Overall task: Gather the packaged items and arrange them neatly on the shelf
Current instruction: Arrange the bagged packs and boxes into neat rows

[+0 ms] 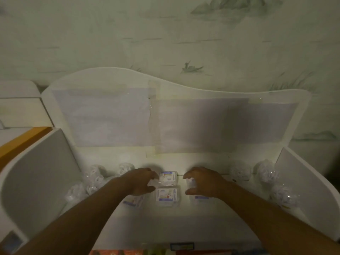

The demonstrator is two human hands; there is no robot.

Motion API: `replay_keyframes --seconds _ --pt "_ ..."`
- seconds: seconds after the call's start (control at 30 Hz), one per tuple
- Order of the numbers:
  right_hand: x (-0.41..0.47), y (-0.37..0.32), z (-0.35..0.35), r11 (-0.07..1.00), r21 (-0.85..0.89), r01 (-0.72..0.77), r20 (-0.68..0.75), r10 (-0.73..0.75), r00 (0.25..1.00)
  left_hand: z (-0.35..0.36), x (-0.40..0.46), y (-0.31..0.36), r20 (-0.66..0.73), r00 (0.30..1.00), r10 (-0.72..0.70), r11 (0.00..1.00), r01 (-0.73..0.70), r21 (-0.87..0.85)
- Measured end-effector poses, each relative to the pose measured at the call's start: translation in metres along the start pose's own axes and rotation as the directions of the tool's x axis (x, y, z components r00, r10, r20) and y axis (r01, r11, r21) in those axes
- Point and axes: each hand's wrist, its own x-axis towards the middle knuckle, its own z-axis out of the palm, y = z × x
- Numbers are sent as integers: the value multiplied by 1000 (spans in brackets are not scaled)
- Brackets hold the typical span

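Four labelled packs (167, 178) I count on the shelf (184, 223); my left hand (139, 182) and right hand (203, 182) hover over them, fingers loosely curled, holding nothing.

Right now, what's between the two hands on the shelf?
In the head view, two labelled clear packs sit between the left hand and right hand: the rear pack and the front pack, one behind the other.

Both forearms bare, no sleeves; left hand (139, 182), right hand (202, 182).
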Motion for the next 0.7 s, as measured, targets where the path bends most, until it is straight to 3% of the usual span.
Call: replay_keyframes --seconds 0.3,0.7 --pt "20 -95 23 987 10 161 31 -162 986 7 -4 -34 53 998 -21 974 9 225" --pt "44 -136 62 991 112 68 3 -69 998 6 5 -40 98 985 142 958 -161 238"
